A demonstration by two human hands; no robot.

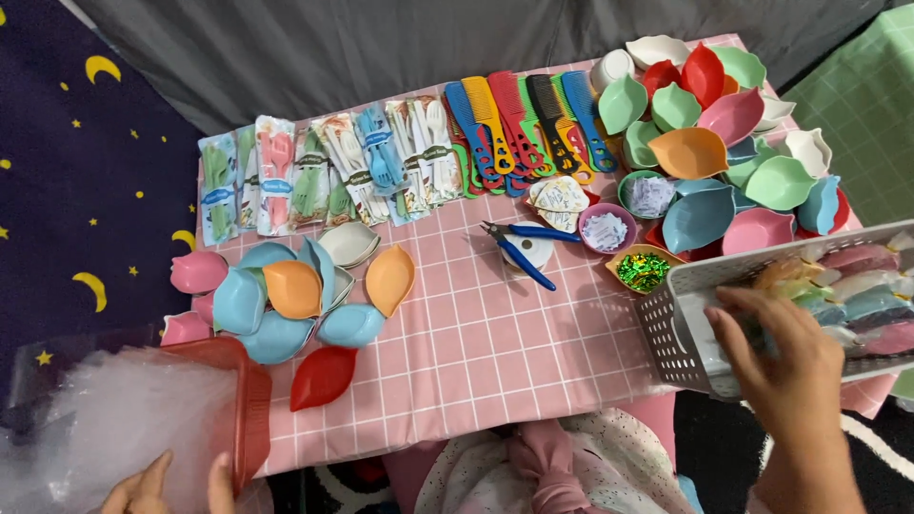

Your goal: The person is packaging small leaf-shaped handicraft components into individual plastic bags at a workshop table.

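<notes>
My left hand (pixel 157 485) sits at the bottom left, fingers on the lower edge of a red basket (pixel 249 405) stuffed with clear plastic bags (pixel 124 419). My right hand (pixel 785 357) reaches into a white perforated basket (pixel 671 324) at the right, its fingers resting on a row of pastel leaf-shaped dishes (pixel 857 295) stacked inside. Whether the fingers grip a dish is hidden by the back of the hand.
A pink checked table (pixel 476 352) holds loose leaf-shaped dishes (pixel 295 290) at the left and a large pile (pixel 724 143) at the right. Packs of plastic cutlery (pixel 324 171), coloured combs (pixel 519 119), blue pliers (pixel 519 247) and small bowls of confetti (pixel 643 269) lie along the back.
</notes>
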